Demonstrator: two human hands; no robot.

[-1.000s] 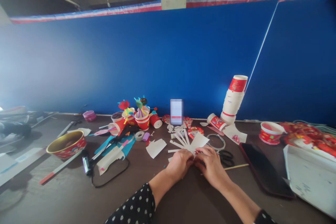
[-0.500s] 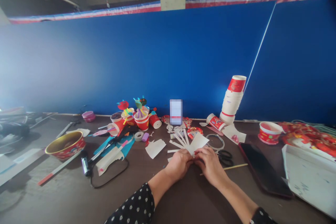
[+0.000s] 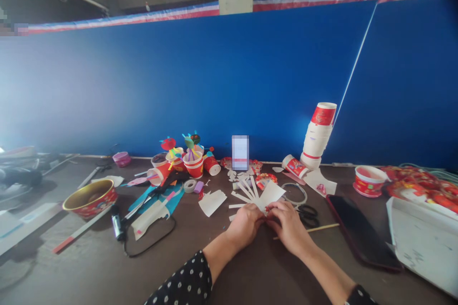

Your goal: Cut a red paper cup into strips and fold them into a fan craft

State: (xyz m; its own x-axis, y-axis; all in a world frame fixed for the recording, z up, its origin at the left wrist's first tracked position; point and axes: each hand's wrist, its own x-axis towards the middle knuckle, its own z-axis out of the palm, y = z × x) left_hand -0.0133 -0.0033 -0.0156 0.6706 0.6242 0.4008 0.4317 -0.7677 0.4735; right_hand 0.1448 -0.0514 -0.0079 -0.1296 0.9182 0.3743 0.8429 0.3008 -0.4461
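In the middle of the table, a paper cup cut into strips (image 3: 272, 193) is held between my two hands. Its narrow white strips fan out to the left and away from me, while one wide uncut panel points to the far right. My left hand (image 3: 244, 225) has its fingers curled on the near left part of it. My right hand (image 3: 287, 223) pinches the near right part, where a little red shows. The fingertips and the cup's base are largely hidden. Just right of my right hand lie black-handled scissors (image 3: 308, 215) and a thin wooden stick (image 3: 325, 227).
A large dark phone (image 3: 363, 233) and a white tray (image 3: 429, 243) lie right. Stacked paper cups (image 3: 317, 138) lean by the blue wall. Left are a gold-lined bowl (image 3: 91, 200), a glue gun (image 3: 117, 224) and cups with paper figures (image 3: 193, 167). A lit screen (image 3: 240, 152) stands ahead.
Almost nothing differs. Both hands keep their grip on the cut cup, with only a slight shift of the right fingers; the whole view has moved a few pixels.
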